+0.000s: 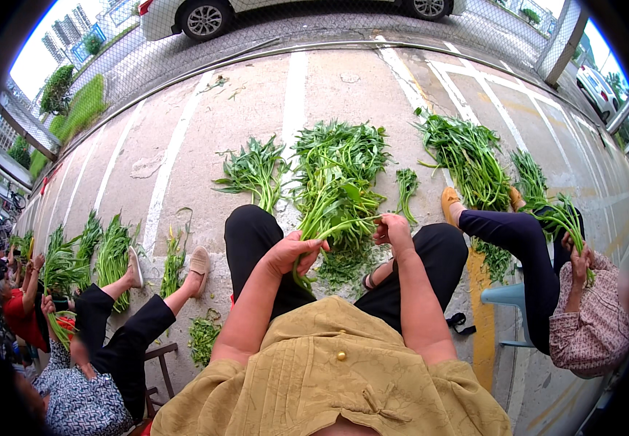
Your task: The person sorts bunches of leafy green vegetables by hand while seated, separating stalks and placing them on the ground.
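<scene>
My left hand is closed around a few long green stems of leafy greens, which look like water spinach. The stems run out between my knees toward the right. My right hand is pinched at the thin end of one stem, its fingertips pressed together. Just beyond my hands a large pile of the same greens lies on the ground. Torn leaves are scattered below it, between my feet.
A smaller bunch lies left of the pile, and a small sprig lies to its right. Co-workers sit on both sides, holding greens; the right one has a blue stool. More bundles lie at left. A mesh fence runs behind.
</scene>
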`<move>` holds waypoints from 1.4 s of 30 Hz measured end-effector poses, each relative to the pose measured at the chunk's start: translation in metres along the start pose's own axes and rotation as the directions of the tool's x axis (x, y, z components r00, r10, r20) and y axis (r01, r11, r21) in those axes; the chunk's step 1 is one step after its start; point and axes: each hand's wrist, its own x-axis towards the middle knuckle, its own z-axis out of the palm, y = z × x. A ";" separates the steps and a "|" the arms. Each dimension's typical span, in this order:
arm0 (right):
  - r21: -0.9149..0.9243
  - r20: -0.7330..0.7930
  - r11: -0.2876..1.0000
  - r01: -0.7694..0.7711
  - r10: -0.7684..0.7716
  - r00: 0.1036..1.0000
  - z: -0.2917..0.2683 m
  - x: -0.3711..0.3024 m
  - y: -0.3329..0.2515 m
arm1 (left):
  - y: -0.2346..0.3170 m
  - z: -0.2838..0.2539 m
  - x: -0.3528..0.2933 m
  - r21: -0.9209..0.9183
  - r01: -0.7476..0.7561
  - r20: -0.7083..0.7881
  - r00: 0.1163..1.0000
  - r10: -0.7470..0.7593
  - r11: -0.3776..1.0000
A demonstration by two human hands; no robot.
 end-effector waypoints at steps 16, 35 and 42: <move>-0.583 -0.033 0.777 0.239 -0.317 0.948 -0.016 0.028 0.029 | 0.003 -0.004 -0.002 -0.241 -0.198 -0.054 0.980 0.191 0.950; -0.220 0.252 0.959 0.177 -0.120 0.960 0.026 -0.009 0.023 | 0.000 -0.004 0.002 -0.242 -0.188 -0.032 0.982 0.186 0.952; -0.227 0.254 0.958 0.175 -0.115 0.960 0.024 -0.007 0.025 | -0.002 -0.006 0.002 -0.233 -0.181 -0.013 0.983 0.183 0.955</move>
